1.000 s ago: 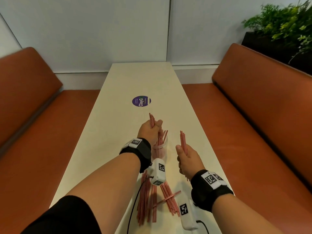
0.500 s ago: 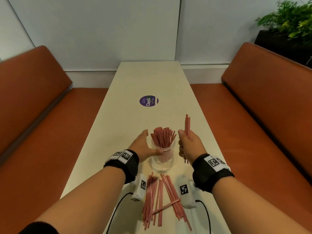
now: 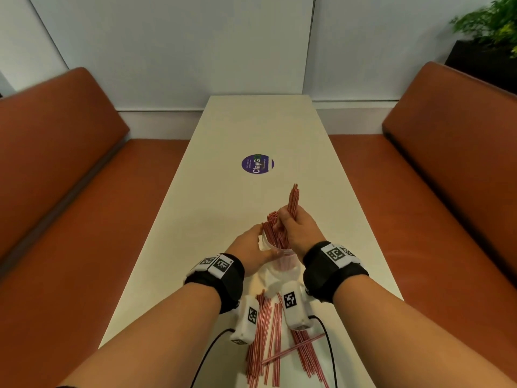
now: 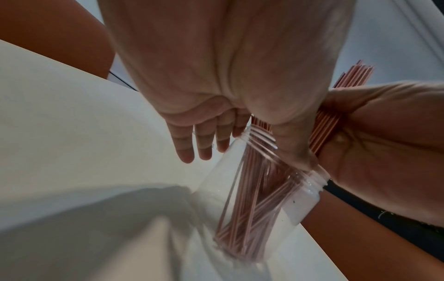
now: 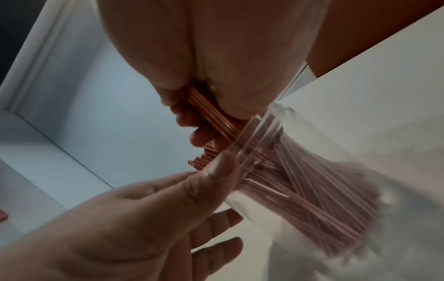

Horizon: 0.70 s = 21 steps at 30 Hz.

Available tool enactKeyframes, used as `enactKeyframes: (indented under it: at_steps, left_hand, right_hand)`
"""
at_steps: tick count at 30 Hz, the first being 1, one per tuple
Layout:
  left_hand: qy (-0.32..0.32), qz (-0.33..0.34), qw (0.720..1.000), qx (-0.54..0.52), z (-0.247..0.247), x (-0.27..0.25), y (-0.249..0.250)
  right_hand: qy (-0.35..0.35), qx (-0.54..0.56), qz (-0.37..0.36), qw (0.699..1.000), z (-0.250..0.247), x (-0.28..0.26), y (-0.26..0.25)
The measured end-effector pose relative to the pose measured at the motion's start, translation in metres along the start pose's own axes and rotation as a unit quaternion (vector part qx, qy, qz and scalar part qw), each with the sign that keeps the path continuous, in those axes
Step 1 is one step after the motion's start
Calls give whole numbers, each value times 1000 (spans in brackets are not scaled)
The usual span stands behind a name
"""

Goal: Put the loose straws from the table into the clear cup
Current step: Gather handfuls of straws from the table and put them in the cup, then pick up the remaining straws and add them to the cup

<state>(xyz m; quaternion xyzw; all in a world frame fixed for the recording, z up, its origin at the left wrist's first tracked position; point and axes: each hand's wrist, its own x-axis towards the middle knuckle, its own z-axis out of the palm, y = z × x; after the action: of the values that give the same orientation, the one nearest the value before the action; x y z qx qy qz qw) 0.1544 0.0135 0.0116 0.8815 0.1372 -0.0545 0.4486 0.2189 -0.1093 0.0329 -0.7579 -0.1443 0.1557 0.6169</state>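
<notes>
The clear cup [image 3: 280,261] stands on the white table [image 3: 251,127] with several red-striped straws in it. My left hand [image 3: 251,247] holds the cup from its left, thumb on the rim [image 5: 259,136] and fingers [image 4: 192,144] along the far side. My right hand [image 3: 296,228] grips a bundle of straws [image 3: 293,200] just above the cup's mouth. The bundle's lower ends reach in among the straws in the cup [image 4: 252,209]. Loose straws [image 3: 268,329] lie in a fan on the table close to me, partly hidden by the wrist cameras.
A purple round sticker [image 3: 257,163] marks the middle of the table. Orange benches run along the left [image 3: 70,219] and right [image 3: 433,205]. A plant [image 3: 492,21] stands at the back right. Black cables [image 3: 330,348] trail over the table's near end.
My right hand has carried its bundle leftward from beside the cup to over its mouth. My left hand, which a second ago held straws above the cup, now holds the cup's side.
</notes>
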Motion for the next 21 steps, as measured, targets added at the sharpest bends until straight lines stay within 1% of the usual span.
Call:
enactKeyframes:
  at_steps: [3,7,12,15,17,19,20,21]
  left_hand:
    - [-5,-6,1000,-4,0,0,0]
    - [-6,-11,1000,12,-1,-1,2]
    - [-2,-37,999,37,-5,-7,-3]
    - [-1,-55,997,59,-9,-18,-9]
    - [-3,-65,995,74,-10,-28,-14]
    - [-7,-78,992,101,-10,-38,-18]
    - [-12,-84,989,123,-9,-43,-20]
    - [-20,-91,985,149,-7,-49,-22]
  right_hand:
    - [17,-15,0,1000,1,1,0]
    - [36,2,0,999,2,2,1]
    - [63,10,-53,997,-5,0,-15]
    - [79,-6,-85,993,-12,-10,-27]
    - [112,-32,-92,989,-18,-24,-29]
    - [136,-89,-78,984,-23,-42,-22]
    - [120,-135,-60,982,-26,-52,-14]
    - [78,-197,-37,976,-28,-61,-5]
